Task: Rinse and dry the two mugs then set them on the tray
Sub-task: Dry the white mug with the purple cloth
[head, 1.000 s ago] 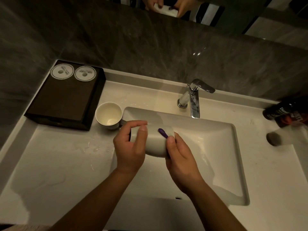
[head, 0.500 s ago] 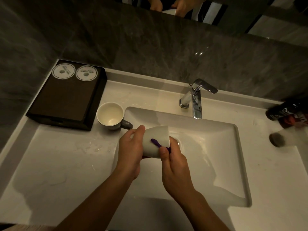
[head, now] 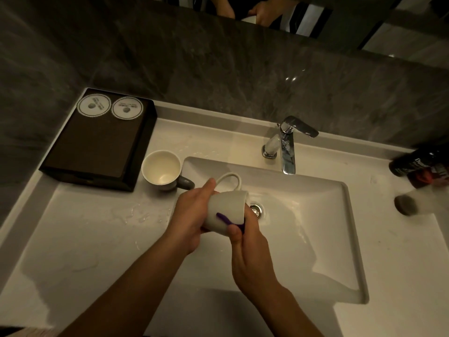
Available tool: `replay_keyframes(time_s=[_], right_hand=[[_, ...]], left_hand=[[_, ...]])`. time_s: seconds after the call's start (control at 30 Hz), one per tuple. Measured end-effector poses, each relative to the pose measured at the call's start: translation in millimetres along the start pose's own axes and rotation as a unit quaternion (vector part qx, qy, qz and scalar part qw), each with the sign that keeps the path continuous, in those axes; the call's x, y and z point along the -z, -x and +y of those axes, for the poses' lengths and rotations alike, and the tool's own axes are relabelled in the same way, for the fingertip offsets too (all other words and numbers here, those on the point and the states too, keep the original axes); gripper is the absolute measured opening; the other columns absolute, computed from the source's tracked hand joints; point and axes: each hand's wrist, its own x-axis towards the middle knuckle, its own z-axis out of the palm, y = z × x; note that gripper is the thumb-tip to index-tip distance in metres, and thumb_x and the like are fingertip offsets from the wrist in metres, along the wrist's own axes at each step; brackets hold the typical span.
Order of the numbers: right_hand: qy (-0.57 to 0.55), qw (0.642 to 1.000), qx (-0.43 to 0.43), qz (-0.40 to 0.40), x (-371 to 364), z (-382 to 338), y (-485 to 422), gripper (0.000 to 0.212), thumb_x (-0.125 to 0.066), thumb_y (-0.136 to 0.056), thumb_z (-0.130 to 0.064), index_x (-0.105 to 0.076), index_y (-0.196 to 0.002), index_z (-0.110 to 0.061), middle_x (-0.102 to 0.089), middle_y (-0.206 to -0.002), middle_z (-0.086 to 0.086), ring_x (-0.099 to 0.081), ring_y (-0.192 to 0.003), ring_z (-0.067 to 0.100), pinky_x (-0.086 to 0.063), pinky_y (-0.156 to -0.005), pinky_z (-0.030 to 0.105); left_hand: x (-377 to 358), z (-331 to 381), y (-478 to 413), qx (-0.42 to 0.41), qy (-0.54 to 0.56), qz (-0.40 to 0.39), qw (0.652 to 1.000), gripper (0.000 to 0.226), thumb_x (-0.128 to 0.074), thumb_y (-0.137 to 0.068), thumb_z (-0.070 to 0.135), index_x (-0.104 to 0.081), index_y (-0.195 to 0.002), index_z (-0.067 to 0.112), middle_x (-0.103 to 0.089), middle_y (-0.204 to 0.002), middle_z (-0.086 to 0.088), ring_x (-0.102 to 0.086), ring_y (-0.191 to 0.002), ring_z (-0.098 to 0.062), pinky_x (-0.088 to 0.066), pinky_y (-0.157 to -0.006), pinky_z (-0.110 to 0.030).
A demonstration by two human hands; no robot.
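Mug (head: 227, 207) with the purple mark (head: 224, 218) is held over the sink (head: 303, 215) by both hands, just above the drain (head: 256, 210). One second ago it lay on its side between the hands, with the mark on top and no handle in sight. Now the mug is turned and tipped: its mouth points down toward the drain and its handle (head: 229, 178) stands up on the far side. Both hands have also moved a little to the right, from the near left part of the sink to the place over the drain.

The left hand (head: 192, 215) grips the mug round its base, fingers curled on the wall. The right hand (head: 250, 249) grips it at the rim, with the thumb (head: 234, 231) pressed on the outer wall beside the mark. The other fingers of this hand are hidden behind the rim, so they may be inside the mouth, but I cannot tell.

I see no water running from the tap (head: 288, 147). I judge that the tipping lets the rinse water run out, so the rinse of this mug is close to its end. Drying is not yet begun, and no cloth is in view.

The second mug (head: 161, 173) has not moved: it stands upright on the counter (head: 85, 227), between the tray (head: 97, 147) and the sink. The tray holds two round paper mats (head: 93, 105) and no mug, so most of the task is left.
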Motion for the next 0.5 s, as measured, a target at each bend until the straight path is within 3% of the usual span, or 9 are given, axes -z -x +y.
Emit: replay_keyframes(time_s=[0.1,0.13,0.23,0.3,0.33,0.37,0.43,0.5], right_hand=[[-0.011,1.000,0.004,0.015,0.4,-1.3,1.0,0.041,-0.036,-0.106,-0.037,-0.046,-0.142,-0.019,-0.063,-0.118,-0.033,-0.062,-0.111,-0.002,-0.050,-0.090,0.014],[-0.021,1.000,-0.004,0.020,2.9,-3.0,-1.2,0.037,-0.036,-0.107,-0.035,-0.048,-0.139,-0.021,-0.063,-0.114,-0.036,-0.063,-0.107,-0.003,-0.049,-0.086,0.012],[-0.091,0.993,-0.062,0.031,16.4,-8.1,-10.1,0.028,-0.037,-0.109,-0.031,-0.057,-0.128,-0.026,-0.067,-0.109,-0.015,-0.063,-0.099,0.000,-0.049,-0.082,0.017],[-0.115,0.989,-0.087,0.030,23.4,-8.2,-13.2,0.028,-0.037,-0.109,-0.033,-0.060,-0.124,-0.027,-0.067,-0.107,-0.009,-0.063,-0.097,0.005,-0.051,-0.083,0.024],[-0.109,0.990,-0.087,0.026,24.6,-7.2,-13.2,0.030,-0.037,-0.109,-0.036,-0.060,-0.126,-0.027,-0.066,-0.110,-0.008,-0.062,-0.099,0.006,-0.052,-0.087,0.028],[-0.086,0.993,-0.082,0.027,24.3,-5.7,-12.0,0.034,-0.035,-0.109,-0.040,-0.057,-0.131,-0.027,-0.066,-0.115,-0.008,-0.061,-0.104,0.006,-0.051,-0.093,0.032],[-0.027,0.998,-0.042,0.037,21.8,-1.7,-8.7,0.040,-0.032,-0.107,-0.045,-0.051,-0.139,-0.027,-0.064,-0.118,-0.016,-0.060,-0.108,0.004,-0.051,-0.095,0.031],[0.006,0.999,0.025,0.031,19.7,2.8,-4.3,0.037,-0.031,-0.107,-0.045,-0.045,-0.140,-0.035,-0.063,-0.120,-0.022,-0.063,-0.109,0.005,-0.052,-0.090,0.024]], left_hand=[[-6.8,-12.5,2.7,-0.135,-0.050,0.078,0.987,0.030,-0.061,-0.100,0.048,-0.073,-0.095,0.021,-0.074,-0.098,-0.005,-0.071,-0.094,-0.025,-0.063,-0.084,-0.049],[-7.0,-17.3,3.5,-0.181,-0.073,0.089,0.977,0.030,-0.060,-0.099,0.049,-0.074,-0.098,0.022,-0.073,-0.098,-0.001,-0.071,-0.095,-0.022,-0.063,-0.083,-0.044],[-1.6,-31.4,4.1,-0.394,-0.161,0.102,0.899,0.030,-0.058,-0.096,0.055,-0.069,-0.103,0.028,-0.068,-0.103,0.013,-0.067,-0.099,-0.004,-0.052,-0.080,-0.013],[4.0,-38.5,1.8,-0.499,-0.180,0.070,0.845,0.030,-0.054,-0.098,0.055,-0.066,-0.108,0.030,-0.064,-0.109,0.012,-0.061,-0.104,0.006,-0.046,-0.088,-0.007],[4.2,-39.4,2.6,-0.496,-0.153,0.045,0.854,0.033,-0.049,-0.099,0.059,-0.067,-0.109,0.032,-0.066,-0.113,0.009,-0.061,-0.107,0.006,-0.047,-0.092,-0.011],[0.9,-34.3,6.0,-0.440,-0.087,0.022,0.893,0.040,-0.043,-0.101,0.061,-0.069,-0.108,0.033,-0.069,-0.117,0.006,-0.063,-0.108,0.001,-0.051,-0.094,-0.019],[-7.9,-16.4,11.8,-0.203,0.112,-0.004,0.973,0.048,-0.041,-0.102,0.060,-0.073,-0.113,0.025,-0.074,-0.121,-0.008,-0.070,-0.107,-0.017,-0.057,-0.090,-0.038],[-6.5,-3.6,9.4,0.016,0.172,-0.055,0.983,0.044,-0.056,-0.099,0.054,-0.069,-0.120,0.017,-0.074,-0.118,-0.017,-0.073,-0.102,-0.032,-0.060,-0.080,-0.047]])
